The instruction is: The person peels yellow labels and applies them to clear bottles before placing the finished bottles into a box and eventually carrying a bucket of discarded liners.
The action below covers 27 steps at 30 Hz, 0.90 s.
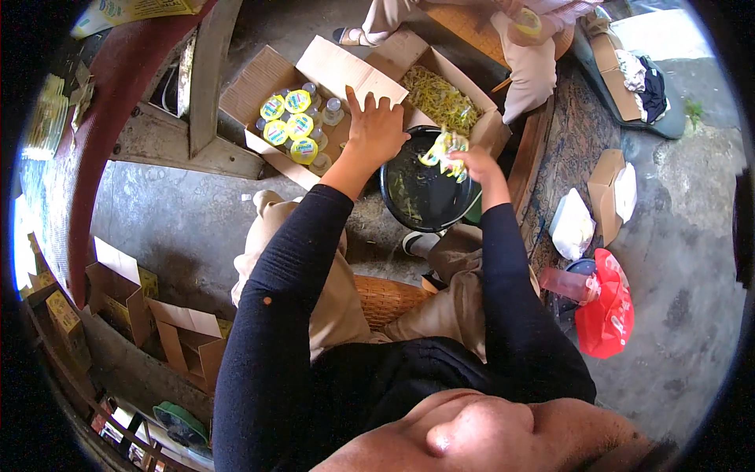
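At the frame's upper centre, the left hand spreads its fingers wide over a cardboard flap, while the right hand grips a bunch of yellow-and-white printed strips above a black basin. Farther left, clear bottles stand boxed among round yellow tops bearing bluish-green lettering.

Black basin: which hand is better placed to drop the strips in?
Right, most likely: the right hand pinches a bunch of yellow strips over the basin. The left hand is spread at a box flap, with no strips visible in it.
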Motion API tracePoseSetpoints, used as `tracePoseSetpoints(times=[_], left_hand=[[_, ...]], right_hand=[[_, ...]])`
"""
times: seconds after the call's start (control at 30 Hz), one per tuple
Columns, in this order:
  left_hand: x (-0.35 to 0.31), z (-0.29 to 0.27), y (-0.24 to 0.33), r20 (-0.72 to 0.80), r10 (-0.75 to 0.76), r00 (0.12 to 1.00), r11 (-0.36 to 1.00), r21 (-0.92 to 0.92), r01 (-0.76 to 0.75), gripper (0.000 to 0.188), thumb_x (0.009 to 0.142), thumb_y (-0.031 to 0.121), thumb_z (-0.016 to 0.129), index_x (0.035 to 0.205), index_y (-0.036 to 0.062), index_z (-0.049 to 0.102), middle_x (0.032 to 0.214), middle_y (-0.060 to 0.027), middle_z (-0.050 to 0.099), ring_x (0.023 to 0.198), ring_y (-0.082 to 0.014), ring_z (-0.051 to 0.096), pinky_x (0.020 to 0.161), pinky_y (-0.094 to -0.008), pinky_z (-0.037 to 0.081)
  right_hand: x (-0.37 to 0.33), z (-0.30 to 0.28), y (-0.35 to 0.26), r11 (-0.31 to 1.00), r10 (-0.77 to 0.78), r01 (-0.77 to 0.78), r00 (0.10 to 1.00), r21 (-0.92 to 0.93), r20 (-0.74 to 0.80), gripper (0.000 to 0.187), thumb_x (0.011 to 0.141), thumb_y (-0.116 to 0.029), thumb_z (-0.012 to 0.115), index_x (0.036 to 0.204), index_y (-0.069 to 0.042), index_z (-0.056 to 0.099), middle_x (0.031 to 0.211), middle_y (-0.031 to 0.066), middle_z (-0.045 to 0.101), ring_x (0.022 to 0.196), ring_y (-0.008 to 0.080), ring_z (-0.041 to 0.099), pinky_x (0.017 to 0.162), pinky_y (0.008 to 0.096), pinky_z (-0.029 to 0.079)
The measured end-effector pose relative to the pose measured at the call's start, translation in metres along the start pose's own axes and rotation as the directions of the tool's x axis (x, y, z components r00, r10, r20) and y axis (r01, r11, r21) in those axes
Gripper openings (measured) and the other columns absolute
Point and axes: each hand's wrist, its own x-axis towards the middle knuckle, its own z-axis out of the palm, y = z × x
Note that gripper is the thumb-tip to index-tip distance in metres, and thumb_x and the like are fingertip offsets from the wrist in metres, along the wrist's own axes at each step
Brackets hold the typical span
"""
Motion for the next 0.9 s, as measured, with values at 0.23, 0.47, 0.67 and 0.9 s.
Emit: tracePoseSetpoints(times=[0.23,0.47,0.67,0.9], left_hand=[[0.005,0.001,0.004,0.042,0.028,0.999,1.000,0.000,-0.028,0.044,0.077,0.038,0.072,0.105,0.0054,0.064,0.110,-0.0155,0.061,0.121,-0.0403,0.048,0.106,-0.0728,0.007],[0.005,0.003,-0.006,0.076,-0.015,0.997,1.000,0.004,0.014,0.045,0.077,0.039,0.072,0.106,0.0048,0.064,0.111,-0.0156,0.061,0.122,-0.0405,0.047,0.106,-0.0731,0.006],[0.008,0.003,-0.006,0.076,-0.018,0.997,1.000,0.017,0.017,0.045,0.077,0.039,0.072,0.105,0.0050,0.064,0.111,-0.0153,0.061,0.122,-0.0401,0.048,0.106,-0.0730,0.006],[0.004,-0.004,-0.010,0.130,-0.028,0.991,0.996,0.092,0.016,0.046,0.080,0.041,0.069,0.112,0.0083,0.060,0.115,-0.0154,0.061,0.124,-0.0378,0.048,0.102,-0.0754,0.014]], right_hand=[[0.046,-0.057,-0.077,0.986,-0.133,0.114,0.977,-0.118,-0.167,0.038,0.081,0.002,0.068,0.117,0.001,0.057,0.101,0.0092,0.066,0.082,0.0207,0.066,0.063,0.0318,0.056],[0.098,-0.051,-0.113,0.983,-0.114,0.051,0.924,-0.179,-0.364,0.079,0.083,-0.018,0.073,0.146,-0.003,0.028,0.102,0.0080,0.062,0.068,0.0165,0.060,0.057,0.0307,0.049],[0.089,-0.051,-0.088,0.942,-0.270,0.188,0.916,-0.279,-0.295,0.046,0.076,-0.027,0.077,0.107,0.002,0.059,0.083,0.0045,0.060,0.068,0.0150,0.054,0.061,0.0294,0.043],[0.049,0.016,-0.017,0.909,-0.075,0.060,0.997,-0.412,-0.022,0.033,0.078,-0.022,0.078,0.102,-0.005,0.064,0.091,0.0033,0.065,0.080,0.0139,0.061,0.073,0.0275,0.049]])
